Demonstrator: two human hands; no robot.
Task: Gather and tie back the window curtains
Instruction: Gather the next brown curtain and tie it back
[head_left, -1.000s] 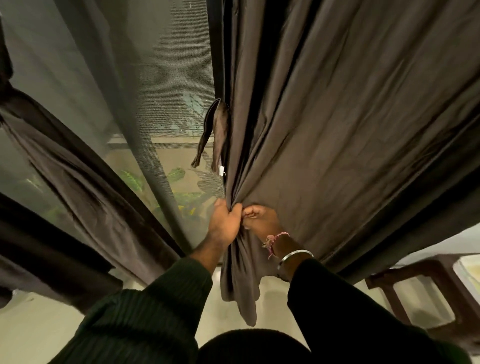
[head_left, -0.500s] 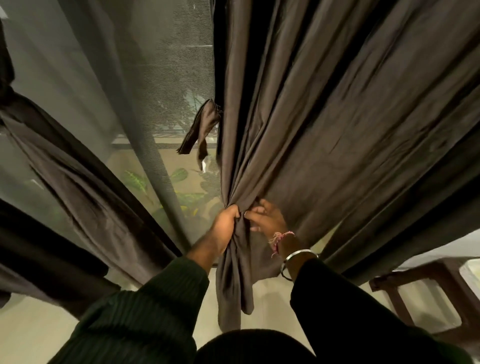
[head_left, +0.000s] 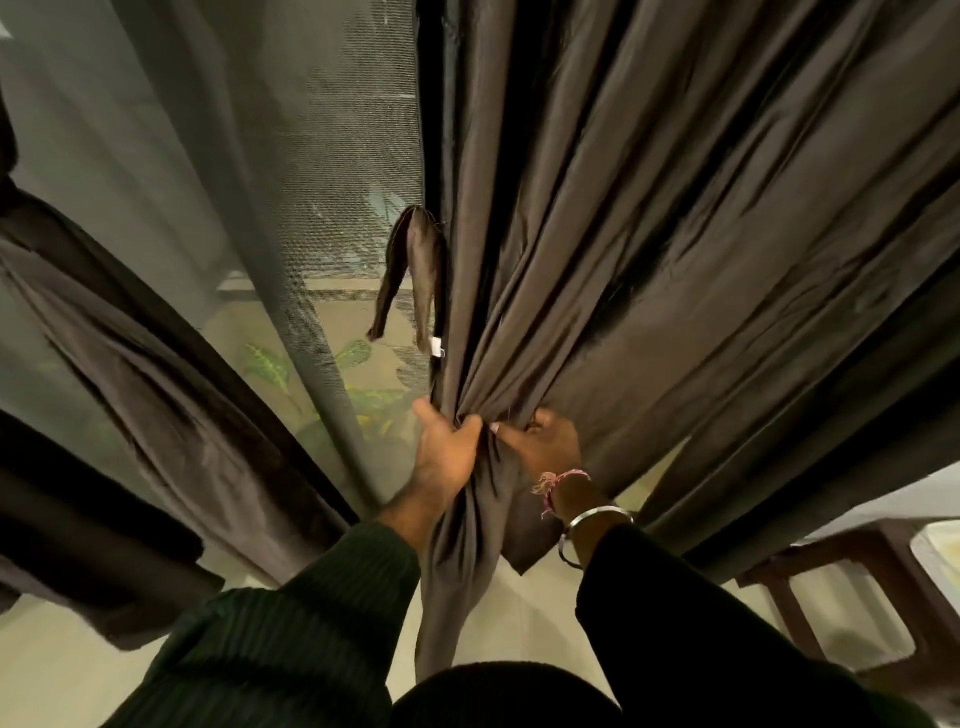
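Seen from above, a person's two hands bunch a dark brown curtain (head_left: 675, 249) that hangs on the right side of a window. The left hand (head_left: 447, 457) grips the gathered folds at the curtain's inner edge; the right hand (head_left: 545, 447) — a pink thread band and a metal bangle (head_left: 592, 525) on its wrist — pinches the fabric just beside it. A matching fabric tie-back (head_left: 410, 270) dangles from the window frame above the hands. A second brown curtain (head_left: 156, 395) hangs at the left, before a mesh screen (head_left: 322, 156). A brown plastic stool (head_left: 883, 571) stands on the floor at lower right.
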